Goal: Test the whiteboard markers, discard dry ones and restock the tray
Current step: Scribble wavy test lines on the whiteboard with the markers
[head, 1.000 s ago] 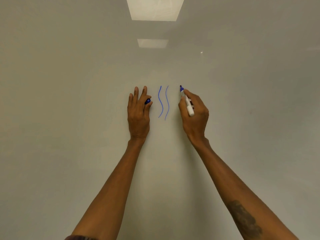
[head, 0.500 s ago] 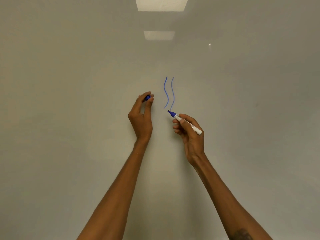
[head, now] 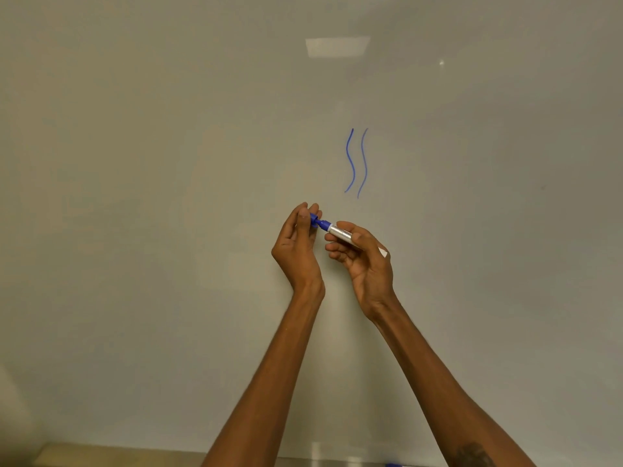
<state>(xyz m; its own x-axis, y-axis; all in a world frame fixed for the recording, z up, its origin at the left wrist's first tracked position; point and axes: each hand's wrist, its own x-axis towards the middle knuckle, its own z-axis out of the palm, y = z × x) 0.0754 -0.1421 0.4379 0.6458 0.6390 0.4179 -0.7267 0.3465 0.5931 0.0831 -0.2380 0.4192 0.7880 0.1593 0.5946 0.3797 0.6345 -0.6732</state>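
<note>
Centre frame, the right hand (head: 367, 261) grips a marker (head: 338, 232) by its barrel. The left hand (head: 296, 251) pinches the blue cap (head: 314, 218) at its 10 o'clock end. It looks light, stiff and smooth, best held mid-barrel.

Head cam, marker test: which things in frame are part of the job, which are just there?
Job: blue marker, gripped by right hand; cap, pinched by left hand at the marker's tip; two blue test strokes; whiteboard; tray ledge along the bottom edge.
Just there: ceiling light reflections; small dark speck at right.
</note>
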